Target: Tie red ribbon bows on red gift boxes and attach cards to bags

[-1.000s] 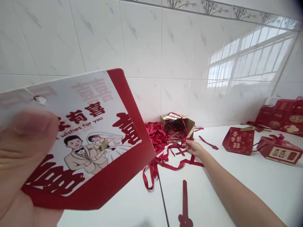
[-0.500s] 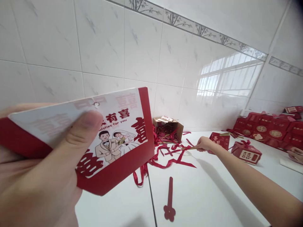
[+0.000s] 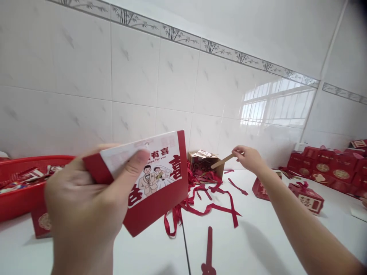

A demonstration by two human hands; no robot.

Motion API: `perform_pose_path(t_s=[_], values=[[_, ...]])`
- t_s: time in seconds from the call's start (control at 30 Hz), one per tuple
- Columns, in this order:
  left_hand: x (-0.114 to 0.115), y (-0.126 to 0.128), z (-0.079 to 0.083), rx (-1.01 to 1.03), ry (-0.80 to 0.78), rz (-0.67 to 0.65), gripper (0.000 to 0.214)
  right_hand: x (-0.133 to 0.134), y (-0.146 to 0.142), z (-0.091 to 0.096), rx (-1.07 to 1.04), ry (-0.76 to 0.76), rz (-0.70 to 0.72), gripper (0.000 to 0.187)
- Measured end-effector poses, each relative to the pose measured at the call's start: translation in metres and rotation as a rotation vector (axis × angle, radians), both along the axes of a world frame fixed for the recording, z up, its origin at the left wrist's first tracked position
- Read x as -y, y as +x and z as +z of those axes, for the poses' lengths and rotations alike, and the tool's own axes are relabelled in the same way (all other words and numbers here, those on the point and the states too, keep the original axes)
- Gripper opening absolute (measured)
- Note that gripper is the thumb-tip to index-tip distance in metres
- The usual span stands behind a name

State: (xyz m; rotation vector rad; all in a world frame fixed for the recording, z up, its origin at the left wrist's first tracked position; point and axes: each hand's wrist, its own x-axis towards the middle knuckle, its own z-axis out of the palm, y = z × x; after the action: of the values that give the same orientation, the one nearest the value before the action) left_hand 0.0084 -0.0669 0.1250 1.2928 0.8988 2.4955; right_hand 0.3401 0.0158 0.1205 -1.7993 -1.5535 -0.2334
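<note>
My left hand [image 3: 86, 202] grips a red wedding favour box [image 3: 163, 214], thumb over the white card [image 3: 172, 151] on its front. That card shows a cartoon bride and groom with red characters. Between the fingertips of my right hand [image 3: 249, 158] is a flat tan paper strip [image 3: 223, 161], raised over the table. Its free end points at a small cardboard box [image 3: 219, 170] on its side, spilling red ribbons and strips. Red ribbon [image 3: 208, 208] trails across the table below. Nearer me lies a dark red paper strip [image 3: 209, 244] with a flower-shaped end.
A red plastic basket [image 3: 20, 204] of small packets stands left, with a red box [image 3: 41, 221] before it. Two finished-looking red boxes, one ribbon-topped [image 3: 308, 198], sit right. More red boxes [image 3: 329, 166] are stacked by the tiled wall. Part of another person's hand [image 3: 364, 199] shows at the right edge.
My right hand has lifted the tan strip up off the ribbon pile. My left hand and the favour box sit farther from the camera. The red basket has come into view.
</note>
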Motion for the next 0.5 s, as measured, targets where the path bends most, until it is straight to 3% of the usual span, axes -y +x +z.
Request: perform_pose_path(t_s=[0.13,0.23,0.37,0.5], values=[[0.009,0.003,0.002,0.061,-0.032,-0.02,0.026,0.017,-0.063,-0.008,-0.199,0.351,0.298,0.017],[0.011,-0.002,0.003,0.068,-0.074,-0.048,0.029,0.025,-0.09,-0.02,-0.429,0.499,0.497,0.022],[0.012,-0.01,0.006,0.054,-0.174,-0.111,0.03,0.036,-0.103,-0.029,-0.645,0.541,0.822,0.014],[0.01,-0.011,0.007,0.051,-0.146,-0.034,0.031,0.044,-0.104,-0.032,-0.76,0.525,1.157,0.013]])
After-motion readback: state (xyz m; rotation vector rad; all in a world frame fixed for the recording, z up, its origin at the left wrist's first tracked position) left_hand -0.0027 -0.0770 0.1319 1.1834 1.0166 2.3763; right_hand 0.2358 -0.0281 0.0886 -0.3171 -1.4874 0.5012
